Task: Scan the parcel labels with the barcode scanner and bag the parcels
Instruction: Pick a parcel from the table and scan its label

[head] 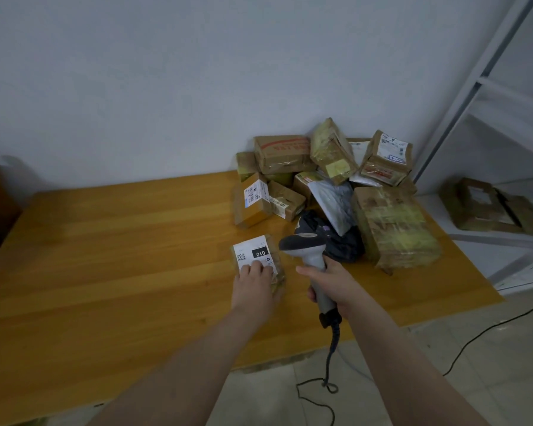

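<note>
The left hand (254,282) lies flat on a small labelled parcel (258,253) on the worktop (120,256), its fingers (256,267) pressing the label. The right hand (333,284) grips the barcode scanner (303,245) by its handle, just right of that parcel. More parcels (330,176) are piled at the worktop's far right.

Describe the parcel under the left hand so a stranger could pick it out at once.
On the wooden table, look nearer than the parcel pile in its far right corner. The small parcel lies alone there under the left hand. Only its upturned white label shows a black box reading 010.
</note>
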